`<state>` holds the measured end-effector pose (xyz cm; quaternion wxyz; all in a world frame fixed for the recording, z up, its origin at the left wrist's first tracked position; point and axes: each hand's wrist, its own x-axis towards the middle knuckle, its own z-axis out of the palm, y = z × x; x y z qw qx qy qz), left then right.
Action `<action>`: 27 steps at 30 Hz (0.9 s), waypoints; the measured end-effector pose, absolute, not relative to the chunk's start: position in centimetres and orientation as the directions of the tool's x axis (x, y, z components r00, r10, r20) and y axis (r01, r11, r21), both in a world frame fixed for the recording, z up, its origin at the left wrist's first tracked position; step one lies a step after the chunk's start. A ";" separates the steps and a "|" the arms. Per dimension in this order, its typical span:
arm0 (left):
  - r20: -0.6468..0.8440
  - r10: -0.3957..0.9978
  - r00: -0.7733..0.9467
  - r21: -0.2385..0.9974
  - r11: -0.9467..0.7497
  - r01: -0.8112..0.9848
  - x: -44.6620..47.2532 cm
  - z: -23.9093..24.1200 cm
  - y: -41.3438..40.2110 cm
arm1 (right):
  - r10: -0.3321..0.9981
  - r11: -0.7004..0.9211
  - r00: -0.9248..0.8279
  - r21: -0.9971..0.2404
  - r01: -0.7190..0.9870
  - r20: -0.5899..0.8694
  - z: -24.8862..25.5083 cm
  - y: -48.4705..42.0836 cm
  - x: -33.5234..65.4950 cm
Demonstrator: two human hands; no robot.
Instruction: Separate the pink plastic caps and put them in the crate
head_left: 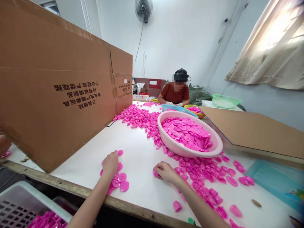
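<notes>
While the left hand [110, 164] lies curled on pink plastic caps [122, 180] at 11 o'clock, its grip hidden, and the right hand [166, 172] pinches one at 1 o'clock, a fast swipe could knock caps off the table's near edge [78, 190].

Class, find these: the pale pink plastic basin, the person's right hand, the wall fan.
Pale pink plastic basin [190, 153], head view, front rim.
Right hand [167, 172], head view, back of hand.
Wall fan [143, 9], head view, grille centre.
</notes>
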<state>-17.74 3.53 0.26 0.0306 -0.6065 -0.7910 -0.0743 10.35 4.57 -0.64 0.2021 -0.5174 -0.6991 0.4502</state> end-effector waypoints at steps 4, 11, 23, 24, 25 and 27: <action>0.269 0.941 -0.205 0.310 0.116 0.944 -14.3 1.7 3.2 | 0.952 0.067 -0.290 -0.858 0.510 -0.097 -1.7 4.6 10.0; 0.164 0.982 0.093 0.839 -0.188 0.510 -4.8 1.9 2.4 | 0.971 -0.040 -0.202 -0.920 0.390 -0.128 -0.9 5.4 12.2; 0.001 0.990 0.139 0.839 -0.076 0.538 -2.8 -0.9 3.0 | 0.887 -0.304 -0.277 -0.919 0.250 -0.369 -1.4 5.2 12.2; -0.026 0.989 0.147 0.834 -0.060 0.548 -2.9 -0.9 3.3 | 0.887 -0.318 -0.263 -0.914 0.253 -0.381 -1.5 5.3 12.1; -0.057 0.986 0.155 0.827 -0.040 0.560 -2.8 -0.9 3.7 | 0.885 -0.332 -0.246 -0.907 0.259 -0.395 -1.5 5.3 11.9; -0.076 0.986 0.147 0.787 -0.031 0.616 -2.4 -0.6 4.8 | 0.883 -0.358 -0.213 -0.893 0.272 -0.418 -1.4 5.3 11.6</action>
